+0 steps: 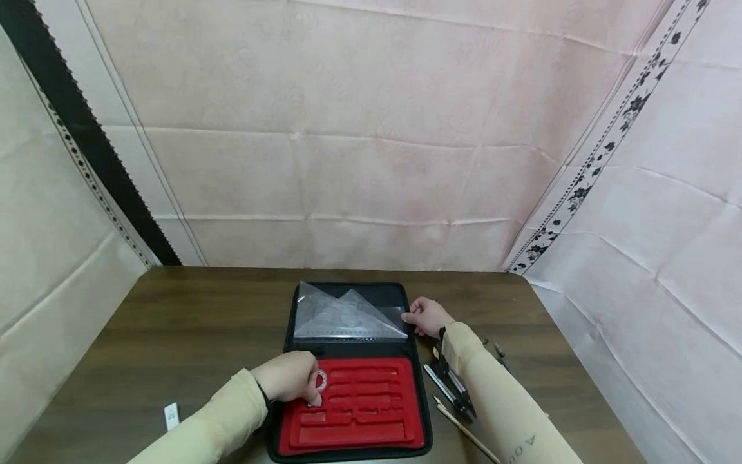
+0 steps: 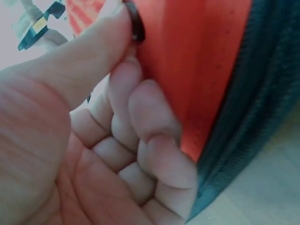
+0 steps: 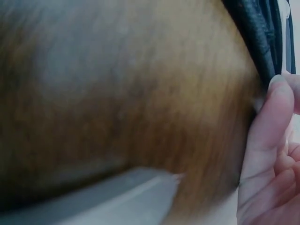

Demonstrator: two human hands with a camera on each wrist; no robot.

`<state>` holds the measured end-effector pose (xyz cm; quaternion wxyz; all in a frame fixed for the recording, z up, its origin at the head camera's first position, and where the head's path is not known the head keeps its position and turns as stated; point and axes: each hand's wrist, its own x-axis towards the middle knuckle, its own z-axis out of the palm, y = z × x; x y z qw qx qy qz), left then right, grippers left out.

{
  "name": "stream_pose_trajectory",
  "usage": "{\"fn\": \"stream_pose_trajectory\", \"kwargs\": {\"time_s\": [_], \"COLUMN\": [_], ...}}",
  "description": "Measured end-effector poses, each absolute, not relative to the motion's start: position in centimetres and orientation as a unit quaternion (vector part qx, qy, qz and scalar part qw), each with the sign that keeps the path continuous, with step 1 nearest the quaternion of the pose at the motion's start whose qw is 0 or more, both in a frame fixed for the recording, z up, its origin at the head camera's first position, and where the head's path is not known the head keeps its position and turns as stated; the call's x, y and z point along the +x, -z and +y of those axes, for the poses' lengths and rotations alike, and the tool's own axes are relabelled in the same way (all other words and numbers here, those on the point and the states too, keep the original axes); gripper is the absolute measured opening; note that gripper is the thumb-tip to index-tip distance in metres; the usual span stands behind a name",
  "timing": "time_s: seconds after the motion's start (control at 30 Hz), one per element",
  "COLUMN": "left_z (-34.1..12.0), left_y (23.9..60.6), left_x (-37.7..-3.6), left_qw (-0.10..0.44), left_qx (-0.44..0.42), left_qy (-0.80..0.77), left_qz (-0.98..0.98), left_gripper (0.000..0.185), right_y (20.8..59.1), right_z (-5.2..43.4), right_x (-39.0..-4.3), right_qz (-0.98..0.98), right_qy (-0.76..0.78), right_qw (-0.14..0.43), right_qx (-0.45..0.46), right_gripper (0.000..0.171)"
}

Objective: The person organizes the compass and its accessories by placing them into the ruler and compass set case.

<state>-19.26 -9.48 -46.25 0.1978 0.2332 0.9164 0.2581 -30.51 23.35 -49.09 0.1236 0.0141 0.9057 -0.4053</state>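
Observation:
A black zip case [image 1: 426, 412] lies opened flat on the table, with a red moulded tray [image 1: 371, 403] in its near half. Clear set squares [image 1: 342, 319] sit in the far half. My left hand [image 1: 292, 377] is over the tray's left side, thumb and finger pinching a small ring-shaped thing [image 1: 321, 380]; its dark edge shows at the fingertips in the left wrist view, its kind unclear. My right hand [image 1: 430, 317] grips the right edge of the case's far half. In the right wrist view the thumb [image 3: 272, 117] lies against the black edge.
Right of the case, partly under the right forearm, lie compasses [image 1: 455, 383], a silver pen-like tool [image 1: 440, 381] and a pencil [image 1: 464, 428]. A white eraser-like block [image 1: 171, 416] is at the left. White cloth walls [image 1: 348, 193] stand behind the wooden table [image 1: 220, 322] and at both sides.

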Motion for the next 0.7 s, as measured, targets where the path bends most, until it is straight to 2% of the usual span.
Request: {"fn": "stream_pose_trajectory", "kwargs": {"time_s": [0.23, 0.4, 0.57, 0.7], "left_z": [-10.6, -14.2, -20.2, -24.3], "left_y": [46.2, 45.6, 44.1, 43.9], "left_x": [-18.9, -19.2, -18.8, -18.0], "left_qw": [0.174, 0.186, 0.164, 0.166], "left_qx": [0.318, 0.298, 0.210, 0.163], "left_qy": [-0.263, -0.294, -0.244, -0.204], "left_qz": [0.894, 0.889, 0.932, 0.951], "left_gripper": [0.035, 0.018, 0.054, 0.060], "right_y": [49.4, 49.5, 49.3, 49.1], "right_z": [23.5, 23.1, 23.1, 23.3], "right_x": [-30.5, -30.7, -30.9, -30.6], "right_qz": [0.906, 0.905, 0.907, 0.908], "right_qy": [0.405, 0.408, 0.404, 0.399], "right_qw": [0.121, 0.119, 0.119, 0.125], "right_qx": [0.016, 0.017, 0.007, 0.012], "right_gripper": [0.026, 0.025, 0.025, 0.027]}}
